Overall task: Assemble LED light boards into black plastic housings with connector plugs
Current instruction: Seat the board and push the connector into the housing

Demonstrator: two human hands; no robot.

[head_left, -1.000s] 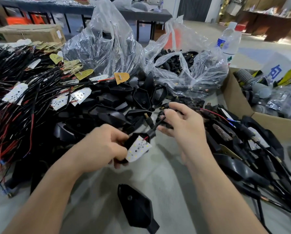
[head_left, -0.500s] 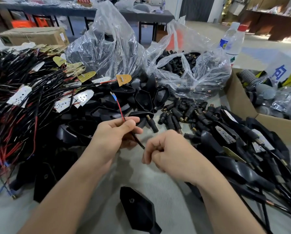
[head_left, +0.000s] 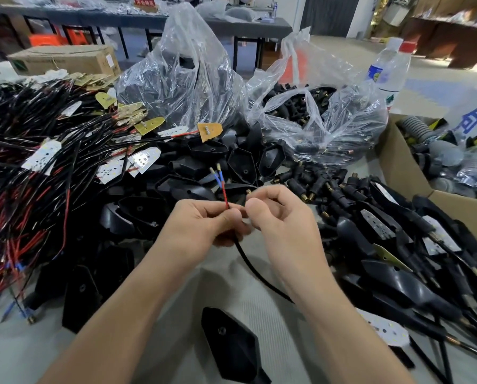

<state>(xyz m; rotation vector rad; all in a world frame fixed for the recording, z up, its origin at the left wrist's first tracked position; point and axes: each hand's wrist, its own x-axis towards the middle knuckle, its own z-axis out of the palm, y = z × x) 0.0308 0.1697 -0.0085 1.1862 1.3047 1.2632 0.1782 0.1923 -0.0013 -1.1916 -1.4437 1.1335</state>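
My left hand (head_left: 204,225) pinches a black cable (head_left: 255,268) near its end, and the red lead with two blue-sleeved terminals (head_left: 218,173) sticks up above the fingers. My right hand (head_left: 281,217) is curled right beside it, fingertips touching the left thumb, and pinches a small connector plug (head_left: 249,192) of which only the brass tip shows. The cable runs down and right under my right forearm toward a white LED board (head_left: 381,325). One black housing (head_left: 231,345) lies alone on the table in front of me.
Wired LED boards (head_left: 42,156) are heaped at left, empty housings (head_left: 240,164) behind my hands, loose plugs (head_left: 314,187) beside them. A clear bag of plugs (head_left: 301,106), a water bottle (head_left: 386,70) and a cardboard box (head_left: 403,173) stand at right. Finished units (head_left: 398,245) lie right.
A second ago my left hand held a housing with the LED board. Both hands then came together, and now the left holds the cable's terminal end upright beside the right.
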